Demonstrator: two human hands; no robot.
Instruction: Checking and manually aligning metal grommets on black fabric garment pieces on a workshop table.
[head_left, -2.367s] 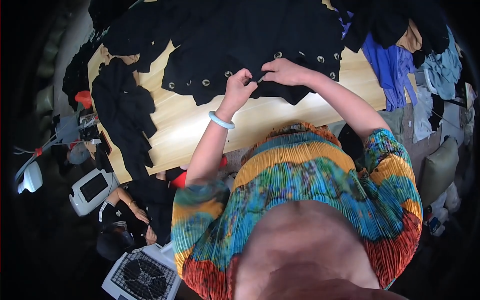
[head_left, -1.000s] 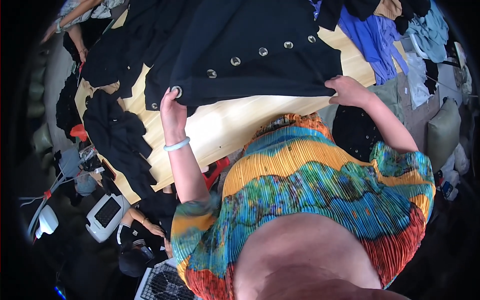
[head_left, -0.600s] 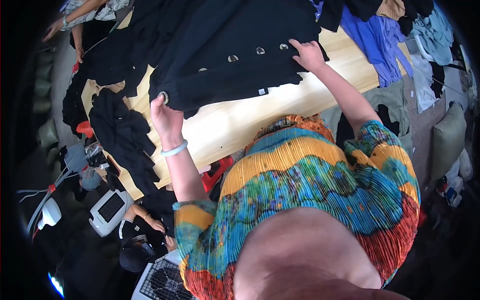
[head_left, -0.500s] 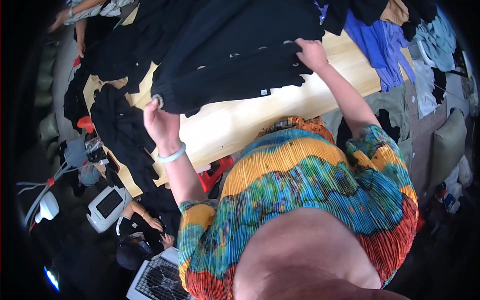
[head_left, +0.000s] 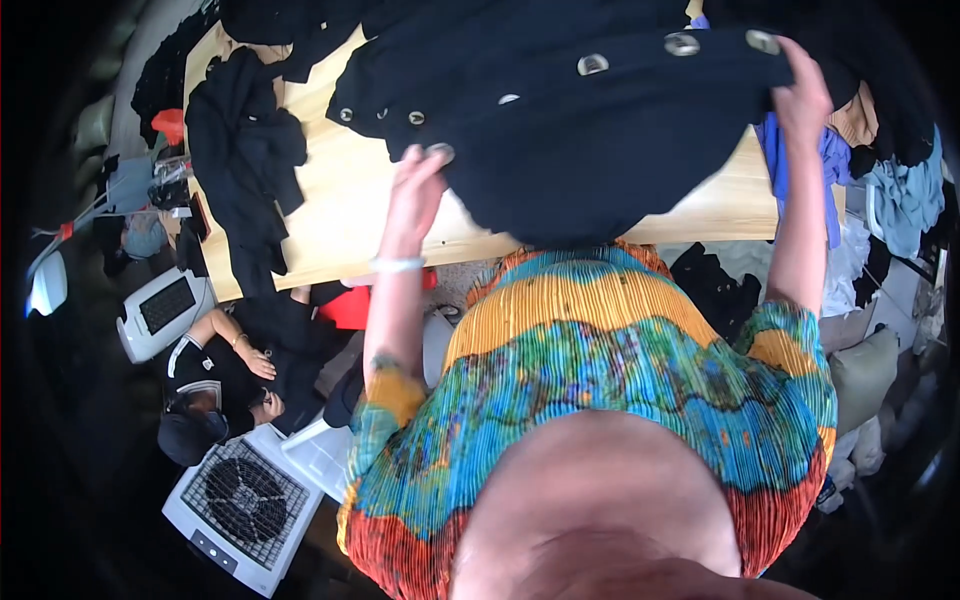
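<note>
A black button-front garment [head_left: 600, 150], probably a cardigan, is stretched between my two hands above the wooden table [head_left: 345, 215]. Several large pale buttons run along its edge, a bit blurred by motion. My left hand [head_left: 415, 200] pinches that edge beside a button. Farther right and higher, my right hand [head_left: 803, 100] grips the same edge near another button. The lower part of the cloth hangs toward me in a rounded sag over the table's near edge. Fingertips of both hands are partly hidden by the cloth.
Another black garment [head_left: 245, 160] lies along the table's left end. Purple clothing [head_left: 838, 165] and light blue clothing [head_left: 908, 200] are at the right. At lower left sits a person in black [head_left: 195, 375], near a large fan [head_left: 250, 495]. A red stool [head_left: 348, 308] stands under the table edge.
Both hands have moved to the right, lifting the black garment's buttoned edge up off the table and toward me. My view has also shifted, showing more of the fan and the seated person.
</note>
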